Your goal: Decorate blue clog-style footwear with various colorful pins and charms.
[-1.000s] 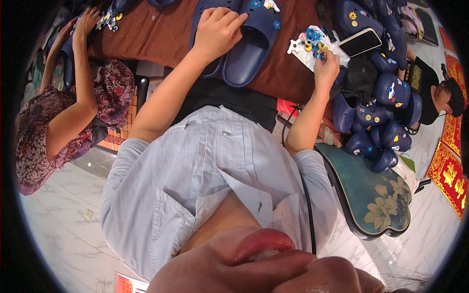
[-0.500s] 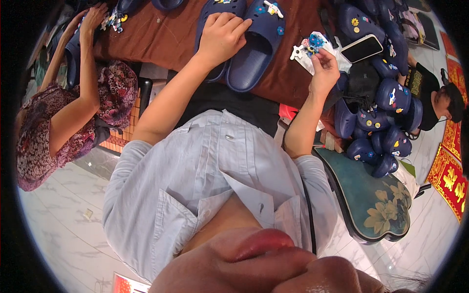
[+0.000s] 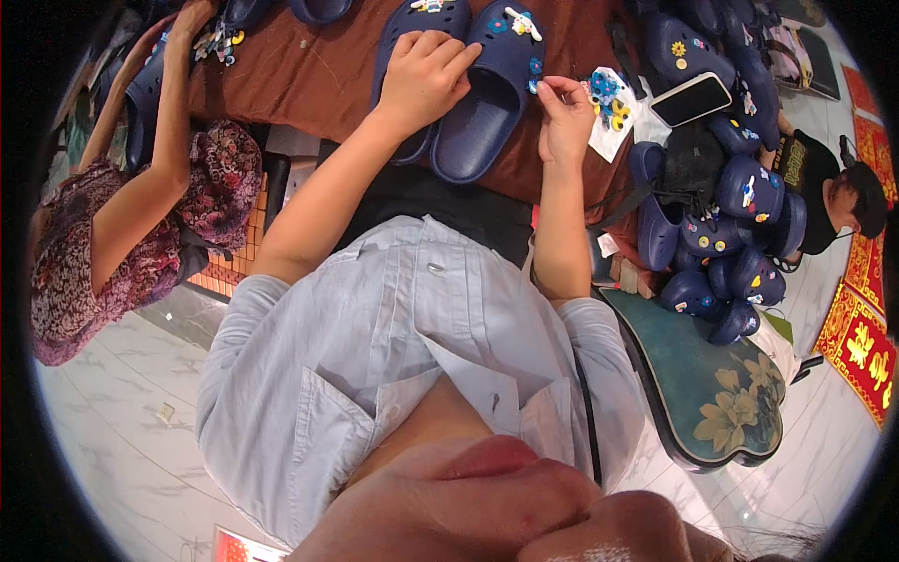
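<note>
Two dark blue clogs lie side by side on a brown-covered table (image 3: 309, 80). My left hand (image 3: 426, 75) rests flat on the left clog (image 3: 405, 148) and holds it down. The right clog (image 3: 487, 103) carries a few small coloured charms near its toe. My right hand (image 3: 565, 117) hovers at that clog's right edge with its fingertips pinched together. What they pinch is too small to tell. A white sheet of colourful charms (image 3: 611, 108) lies just right of that hand.
A black phone (image 3: 690, 98) lies beyond the sheet. A heap of dark blue clogs (image 3: 726, 234) fills the right side above a teal flowered cushion (image 3: 712, 393). A person in a floral dress (image 3: 84, 244) reaches onto the table at the left. Another person in black (image 3: 815, 173) sits far right.
My right hand has moved left from the charm sheet to the right clog's edge. My left hand has stayed on the left clog.
</note>
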Action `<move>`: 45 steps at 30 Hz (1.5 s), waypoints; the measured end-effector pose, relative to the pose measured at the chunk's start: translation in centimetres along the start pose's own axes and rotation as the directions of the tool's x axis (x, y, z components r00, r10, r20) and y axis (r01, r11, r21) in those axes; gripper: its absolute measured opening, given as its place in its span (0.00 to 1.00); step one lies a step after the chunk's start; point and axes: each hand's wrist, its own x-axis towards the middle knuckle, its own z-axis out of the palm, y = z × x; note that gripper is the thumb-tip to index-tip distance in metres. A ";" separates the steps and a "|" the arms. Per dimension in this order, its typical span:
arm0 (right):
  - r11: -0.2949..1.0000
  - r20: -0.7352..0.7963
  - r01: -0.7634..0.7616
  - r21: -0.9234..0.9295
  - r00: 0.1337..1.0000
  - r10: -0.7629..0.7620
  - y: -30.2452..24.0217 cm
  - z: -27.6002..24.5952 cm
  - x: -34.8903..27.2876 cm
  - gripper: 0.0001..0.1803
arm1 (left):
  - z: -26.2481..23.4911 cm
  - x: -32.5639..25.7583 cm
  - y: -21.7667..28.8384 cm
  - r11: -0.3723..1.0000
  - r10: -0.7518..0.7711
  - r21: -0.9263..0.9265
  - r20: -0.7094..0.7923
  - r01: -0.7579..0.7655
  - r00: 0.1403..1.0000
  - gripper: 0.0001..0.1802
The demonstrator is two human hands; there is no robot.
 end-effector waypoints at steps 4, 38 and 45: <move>0.981 -0.041 0.107 -0.165 0.992 -0.115 0.6 1.4 -0.7 0.06 | 0.1 -0.1 -0.1 1.000 -0.002 0.006 -0.024 0.002 1.000 0.26; 0.344 0.512 0.581 -0.738 0.813 -0.276 -2.6 0.5 -1.6 0.19 | 0.2 0.1 -0.1 0.999 0.017 0.038 -0.014 -0.017 1.000 0.24; 0.388 0.426 0.566 -0.727 0.815 -0.393 -1.6 0.6 -1.5 0.11 | 0.2 -0.1 -0.2 0.999 0.020 0.031 -0.010 -0.019 1.000 0.25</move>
